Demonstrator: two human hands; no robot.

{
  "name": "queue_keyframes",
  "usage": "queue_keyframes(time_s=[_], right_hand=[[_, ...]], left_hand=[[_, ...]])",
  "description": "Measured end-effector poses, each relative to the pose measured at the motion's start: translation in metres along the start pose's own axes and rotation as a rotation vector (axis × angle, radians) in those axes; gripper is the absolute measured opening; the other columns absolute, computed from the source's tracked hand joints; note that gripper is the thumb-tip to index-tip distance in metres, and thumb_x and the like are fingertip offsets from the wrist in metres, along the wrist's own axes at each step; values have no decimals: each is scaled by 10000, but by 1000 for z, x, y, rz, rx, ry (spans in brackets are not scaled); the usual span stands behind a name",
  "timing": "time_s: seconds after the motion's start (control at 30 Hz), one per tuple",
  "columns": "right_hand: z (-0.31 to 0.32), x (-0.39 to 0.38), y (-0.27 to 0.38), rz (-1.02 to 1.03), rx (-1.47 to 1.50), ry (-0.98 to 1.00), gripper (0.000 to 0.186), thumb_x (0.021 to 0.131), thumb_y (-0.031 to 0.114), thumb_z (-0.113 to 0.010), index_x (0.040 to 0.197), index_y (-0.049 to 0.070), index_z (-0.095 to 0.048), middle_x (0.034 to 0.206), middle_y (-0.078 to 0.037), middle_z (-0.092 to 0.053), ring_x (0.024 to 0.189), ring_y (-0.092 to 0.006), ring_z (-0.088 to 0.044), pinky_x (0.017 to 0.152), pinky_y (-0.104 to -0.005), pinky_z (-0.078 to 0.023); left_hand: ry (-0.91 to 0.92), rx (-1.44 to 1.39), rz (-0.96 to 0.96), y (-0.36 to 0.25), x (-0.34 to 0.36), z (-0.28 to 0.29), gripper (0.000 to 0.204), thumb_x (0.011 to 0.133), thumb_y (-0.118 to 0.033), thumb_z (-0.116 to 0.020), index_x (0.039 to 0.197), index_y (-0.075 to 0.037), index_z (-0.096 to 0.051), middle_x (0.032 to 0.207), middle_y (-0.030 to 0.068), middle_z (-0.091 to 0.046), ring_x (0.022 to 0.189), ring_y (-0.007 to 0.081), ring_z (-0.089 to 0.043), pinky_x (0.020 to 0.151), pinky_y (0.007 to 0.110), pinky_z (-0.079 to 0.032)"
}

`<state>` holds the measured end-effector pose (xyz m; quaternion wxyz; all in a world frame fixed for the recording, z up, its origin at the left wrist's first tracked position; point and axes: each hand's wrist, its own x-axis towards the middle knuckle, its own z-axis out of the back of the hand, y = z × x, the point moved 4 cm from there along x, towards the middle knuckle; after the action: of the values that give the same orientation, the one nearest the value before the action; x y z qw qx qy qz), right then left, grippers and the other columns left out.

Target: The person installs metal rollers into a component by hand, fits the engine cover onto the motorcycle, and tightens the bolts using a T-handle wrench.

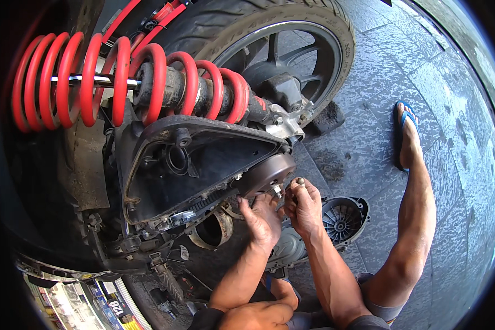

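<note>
My left hand (261, 220) is beneath the round brown clutch housing (265, 171), thumb apart and fingers reaching up at its lower edge; whether they touch it is unclear. My right hand (306, 206), just right of the housing, pinches a small metal nut (300, 181) near the threaded shaft end (278, 191). The housing sits on a black, open transmission case (203, 148) of a scooter. Just below and behind my hands lie a grey cover with a ribbed round fan part (347, 212) and a worn metal ring (225, 231).
A red coil spring (157, 82) with shock absorber spans above the case, beside the rear wheel (335, 55). Scattered tools and parts (170, 286) lie lower left. My sandalled foot (407, 121) rests on grey tiles (456, 181). A red metal frame (165, 16) stands at top.
</note>
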<state>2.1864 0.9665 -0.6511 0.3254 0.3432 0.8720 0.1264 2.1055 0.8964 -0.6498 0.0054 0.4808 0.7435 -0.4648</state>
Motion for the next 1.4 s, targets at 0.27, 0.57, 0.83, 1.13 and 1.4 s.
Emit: queue_keyframes(time_s=[0.27,0.57,0.83,1.13,1.4], right_hand=[[5,1,3,24,-18,5,116,945,161,-538,855,96,-505,654,19,-449,488,-54,-372,422,-209,-287],[10,1,3,45,-27,-14,106,942,163,-540,862,96,-522,647,7,-470,467,-62,-373,418,-218,-304],[13,2,4,54,-74,-34,143,949,183,-540,836,101,-509,609,20,-437,451,-70,-367,407,-224,-292],[16,2,5,41,0,-43,103,936,161,-567,878,93,-516,658,17,-462,473,-53,-380,408,-204,-297],[18,3,1,66,-22,5,97,937,166,-562,904,87,-518,663,15,-468,471,-51,-378,409,-212,-313]], left_hand=[[-124,148,-79,-13,-19,-4,900,825,-819,-379,1307,-60,-423,1266,94,-450,1160,252,-432,1017,505,-337],[6,66,38,-12,-6,-14,952,785,-865,-377,1267,-51,-486,1193,85,-537,1104,223,-499,944,456,-394],[-282,114,-5,-1,-22,5,763,851,-765,-409,1193,-87,-478,1134,80,-525,1051,238,-510,917,464,-419],[-9,-55,73,-15,-10,-19,974,786,-850,-423,1373,-73,-395,1321,90,-453,1207,247,-430,1061,524,-287],[-317,94,207,30,-9,29,754,888,-738,-364,1223,-73,-479,1207,98,-507,1095,238,-500,965,429,-399]])
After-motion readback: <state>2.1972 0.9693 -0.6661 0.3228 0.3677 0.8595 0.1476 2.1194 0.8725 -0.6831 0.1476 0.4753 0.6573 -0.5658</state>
